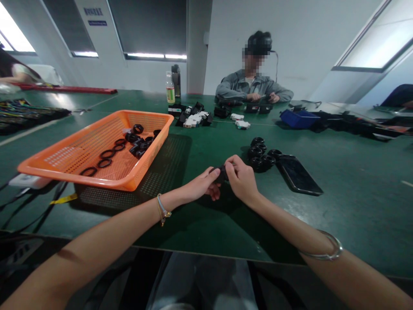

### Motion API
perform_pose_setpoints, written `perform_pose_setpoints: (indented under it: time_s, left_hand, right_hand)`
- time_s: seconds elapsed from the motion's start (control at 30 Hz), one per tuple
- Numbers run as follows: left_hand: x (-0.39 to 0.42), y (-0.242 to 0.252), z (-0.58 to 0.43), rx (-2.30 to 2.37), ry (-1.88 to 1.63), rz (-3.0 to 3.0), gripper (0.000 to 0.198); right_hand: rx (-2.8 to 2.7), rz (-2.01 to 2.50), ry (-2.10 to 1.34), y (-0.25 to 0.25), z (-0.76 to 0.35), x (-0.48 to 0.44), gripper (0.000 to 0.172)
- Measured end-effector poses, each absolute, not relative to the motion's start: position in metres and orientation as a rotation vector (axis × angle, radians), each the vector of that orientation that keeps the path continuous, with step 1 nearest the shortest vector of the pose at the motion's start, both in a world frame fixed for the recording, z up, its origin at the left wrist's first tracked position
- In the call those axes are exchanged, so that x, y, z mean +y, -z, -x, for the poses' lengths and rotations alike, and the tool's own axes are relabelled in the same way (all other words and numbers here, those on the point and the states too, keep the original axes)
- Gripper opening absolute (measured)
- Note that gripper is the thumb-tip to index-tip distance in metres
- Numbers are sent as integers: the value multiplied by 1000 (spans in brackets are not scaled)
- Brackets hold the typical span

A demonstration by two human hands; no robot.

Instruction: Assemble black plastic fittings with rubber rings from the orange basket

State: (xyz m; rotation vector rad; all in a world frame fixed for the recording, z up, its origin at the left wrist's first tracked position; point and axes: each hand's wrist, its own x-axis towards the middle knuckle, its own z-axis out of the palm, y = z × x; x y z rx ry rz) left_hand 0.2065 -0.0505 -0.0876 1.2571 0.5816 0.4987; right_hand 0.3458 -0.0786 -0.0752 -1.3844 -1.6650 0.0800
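Note:
Over the green table, both my hands meet on a small black ring-shaped part (pixel 221 174), mostly covered by fingers. My left hand (pixel 206 184) grips it from the left, thumb on top. Fingers of my right hand (pixel 241 177) pinch its right side. Just beyond my right hand lies a cluster of glossy black ring-shaped parts (pixel 256 151). An orange plastic basket (pixel 132 183) stands to the left of my hands, with thin black rings (pixel 107 154) and a heap of thicker black parts (pixel 140 145) inside.
A phone (pixel 298 174) lies right of the cluster. White and black parts (pixel 195 117), a bottle (pixel 170 88) and a blue bin (pixel 298 119) are farther back. Across the green table (pixel 351 181) sits a co-worker (pixel 251 84). Cables (pixel 48 206) run beside the basket.

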Motion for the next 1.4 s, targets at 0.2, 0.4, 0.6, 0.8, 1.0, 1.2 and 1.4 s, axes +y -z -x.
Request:
perform_pose_setpoints:
  time_s: [0.2, 0.4, 0.6, 0.8, 1.0, 1.2, 1.4]
  left_hand:
    - [-52, 84, -203, 525, -455, -1267, 46]
    - [-55, 86, -201, 460, -480, -1269, 48]
    - [-57, 87, -202, 550, -612, -1581, 27]
    - [-59, 76, -198, 797, -724, -1978, 25]
    - [-55, 78, -197, 836, -792, -2164, 36]
    - [-48, 75, -196, 793, -767, -2364, 34]
    - [-48, 75, -194, 804, -748, -2278, 37]
  right_hand:
    - [-1723, 1245, 213, 78, -348, -78, 19]
    - [-1848, 1039, 397, 76, -354, -79, 16]
    - [-1852, 1055, 381, 77, -353, -80, 17]
    - [-1735, 1278, 165, 77, -345, -83, 17]
    - [-1591, 1355, -53, 76, -339, -84, 17]
    - [-1479, 1378, -220, 78, -336, -81, 20]
    - [-1453, 1407, -291, 79, -335, -79, 23]
